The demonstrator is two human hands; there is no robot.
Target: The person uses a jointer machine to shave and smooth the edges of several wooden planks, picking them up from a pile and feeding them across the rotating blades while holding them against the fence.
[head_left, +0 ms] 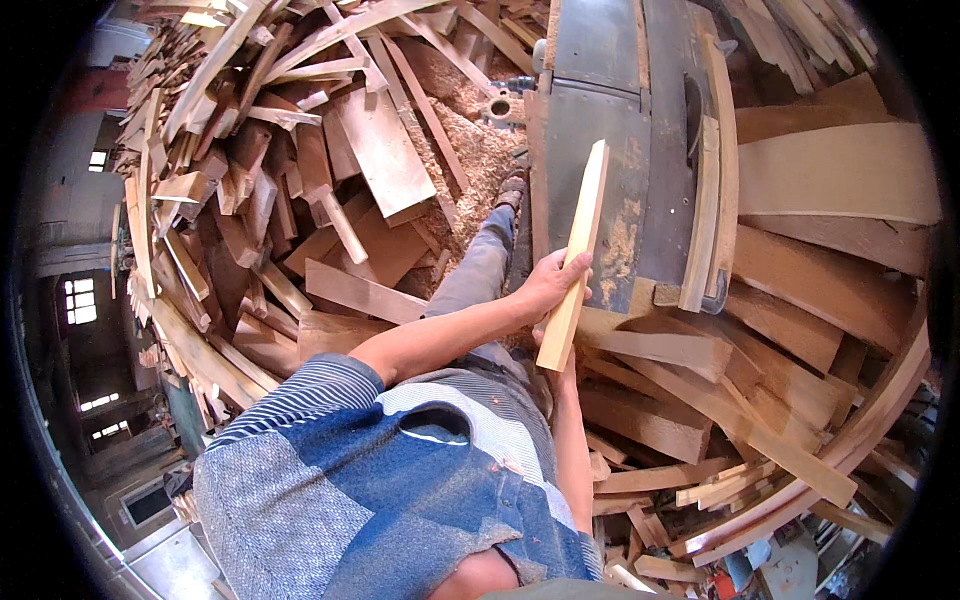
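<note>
A pale, squared wooden strip (578, 262) slants over the near end of a grey metal machine table (590, 140), its far end pointing away from me. My left hand (552, 284) grips it around the middle, thumb on top. Below that, my right hand (541, 334) is at the strip's near end. Most of it is hidden behind the wood, and a few fingertips show at the strip's left edge. Sawdust is scattered on the metal top. To the right of a dark slot in the table, long wooden pieces (711, 190) form a raised edge.
Offcuts and boards (385, 150) pile high on the left. Stacked thick planks (830, 290) crowd the right side. Wood shavings (475, 200) cover the floor beside my outstretched leg, near a small metal fitting (502, 108) on the machine's left flank.
</note>
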